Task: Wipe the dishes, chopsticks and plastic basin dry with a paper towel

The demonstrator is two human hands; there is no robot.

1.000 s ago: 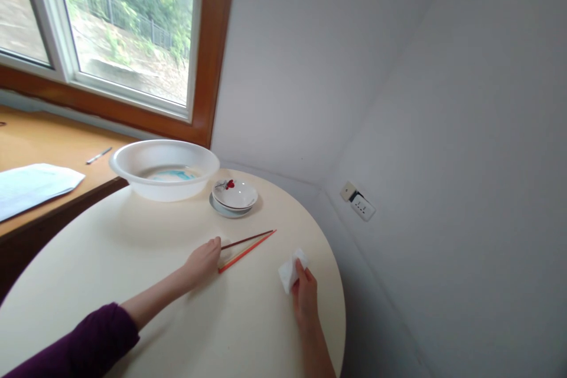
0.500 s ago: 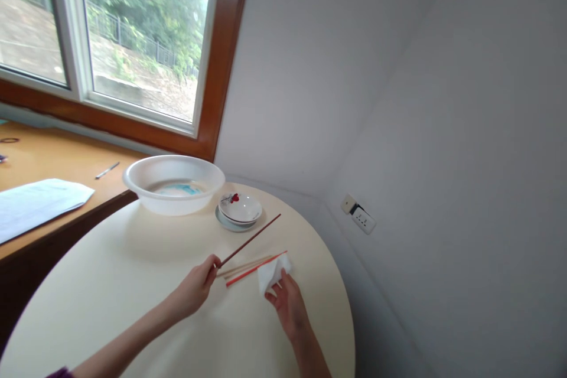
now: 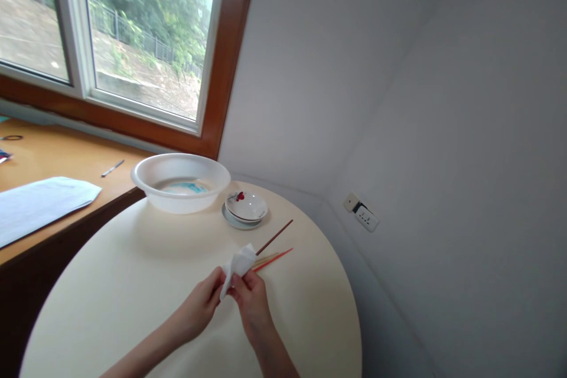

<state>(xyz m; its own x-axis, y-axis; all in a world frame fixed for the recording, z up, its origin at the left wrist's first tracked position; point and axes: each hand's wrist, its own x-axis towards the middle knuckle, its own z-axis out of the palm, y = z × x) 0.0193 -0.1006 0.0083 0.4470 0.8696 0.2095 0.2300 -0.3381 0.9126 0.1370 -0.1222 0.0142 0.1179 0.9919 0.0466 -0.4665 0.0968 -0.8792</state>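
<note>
My left hand [image 3: 201, 307] pinches the near end of a dark brown chopstick [image 3: 275, 236], whose far end points up and to the right above the round cream table [image 3: 133, 283]. My right hand [image 3: 251, 301] is closed on a white tissue [image 3: 238, 264] wrapped around the lower part of that chopstick. The two hands touch above the table's middle. Two more chopsticks, one red-orange [image 3: 277, 258] and one pale, lie on the table just beyond the tissue.
A white plastic basin [image 3: 181, 180] with a little water stands at the table's far edge, beside a stack of small white dishes [image 3: 246, 208] with a red motif. A wooden sill at left holds papers [image 3: 39, 204] and a pen [image 3: 112, 168]. A wall socket [image 3: 362, 212] sits at right.
My left hand lifted the brown chopstick off the table. My right hand carried the tissue leftwards from the table's right side and closed it around the chopstick.
</note>
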